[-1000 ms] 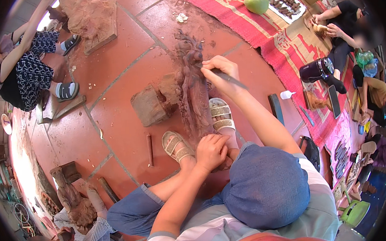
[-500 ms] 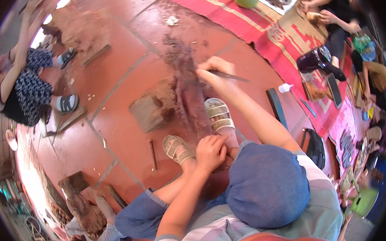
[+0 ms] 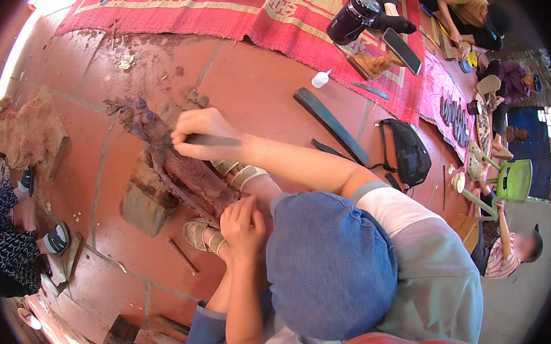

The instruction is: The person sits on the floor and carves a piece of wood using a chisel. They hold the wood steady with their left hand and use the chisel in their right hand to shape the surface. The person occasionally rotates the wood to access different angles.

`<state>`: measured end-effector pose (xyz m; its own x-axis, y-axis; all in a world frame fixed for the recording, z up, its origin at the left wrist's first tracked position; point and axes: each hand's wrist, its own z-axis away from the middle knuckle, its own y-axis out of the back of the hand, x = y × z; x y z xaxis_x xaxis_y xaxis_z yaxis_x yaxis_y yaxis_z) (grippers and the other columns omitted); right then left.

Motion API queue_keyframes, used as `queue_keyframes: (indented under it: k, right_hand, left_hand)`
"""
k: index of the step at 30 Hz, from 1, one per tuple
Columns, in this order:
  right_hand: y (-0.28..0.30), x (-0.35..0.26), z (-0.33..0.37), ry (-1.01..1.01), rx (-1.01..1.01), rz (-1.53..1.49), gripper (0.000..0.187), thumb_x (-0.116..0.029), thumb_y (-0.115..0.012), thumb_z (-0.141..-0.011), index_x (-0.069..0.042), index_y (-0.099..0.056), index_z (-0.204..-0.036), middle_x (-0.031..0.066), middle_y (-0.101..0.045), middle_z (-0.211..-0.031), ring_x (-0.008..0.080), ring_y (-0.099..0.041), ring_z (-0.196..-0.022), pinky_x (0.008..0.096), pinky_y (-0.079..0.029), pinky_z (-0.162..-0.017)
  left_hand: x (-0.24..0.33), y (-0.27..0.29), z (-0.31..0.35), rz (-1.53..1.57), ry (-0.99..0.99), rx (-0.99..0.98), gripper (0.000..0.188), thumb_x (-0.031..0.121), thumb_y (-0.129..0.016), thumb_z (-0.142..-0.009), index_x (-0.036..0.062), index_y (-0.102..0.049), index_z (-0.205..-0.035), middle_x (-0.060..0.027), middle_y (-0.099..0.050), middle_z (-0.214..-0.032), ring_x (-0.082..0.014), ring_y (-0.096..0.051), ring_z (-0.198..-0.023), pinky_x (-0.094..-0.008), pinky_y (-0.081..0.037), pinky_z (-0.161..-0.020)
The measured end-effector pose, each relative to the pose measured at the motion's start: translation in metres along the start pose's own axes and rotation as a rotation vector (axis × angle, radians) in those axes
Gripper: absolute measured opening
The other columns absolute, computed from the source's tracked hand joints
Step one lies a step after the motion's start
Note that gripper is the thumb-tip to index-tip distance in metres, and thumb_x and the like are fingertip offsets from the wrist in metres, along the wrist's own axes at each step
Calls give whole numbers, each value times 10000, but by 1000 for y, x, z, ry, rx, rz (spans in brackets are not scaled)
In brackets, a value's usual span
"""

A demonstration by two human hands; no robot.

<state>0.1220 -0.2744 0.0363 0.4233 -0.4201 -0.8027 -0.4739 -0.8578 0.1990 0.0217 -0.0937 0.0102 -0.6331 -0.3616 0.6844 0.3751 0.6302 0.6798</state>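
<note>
A carved wooden statue (image 3: 182, 169), reddish brown with robe-like folds, slants across a rough wooden block (image 3: 145, 203) between my sandalled feet. Its lower end is by my left hand (image 3: 242, 227), whose curled fingers grip it there. My right hand (image 3: 204, 135), slightly blurred, is closed around a slim dark tool (image 3: 212, 140) beside the statue's upper part. One tapered end of the tool points back along my forearm. The tool's other end is hidden by my fingers and the statue, so its exact kind is unclear.
A thin rod (image 3: 182, 255) lies by my left foot. To the right are a long dark bar (image 3: 331, 124), a white bottle (image 3: 321, 78) and a black backpack (image 3: 406, 152). A red patterned mat (image 3: 226, 12) spans the far side. Other people sit around.
My view has swung right, so the statue and mat appear further left. My right hand has come closer over the statue with the tool; my left hand stays at its lower end.
</note>
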Motion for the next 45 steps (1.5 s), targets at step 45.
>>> queue_keyframes:
  k: [45]
  right_hand:
    - [-14,-8,-34,104,-140,173,88,7,-684,-727,4,-646,-807,122,-629,-772,238,-639,-670,289,-516,-609]
  left_hand:
    - [-4,11,3,69,23,49,217,76,-621,-688,95,-675,-897,-51,-658,-838,-242,-620,-794,-357,-480,-691]
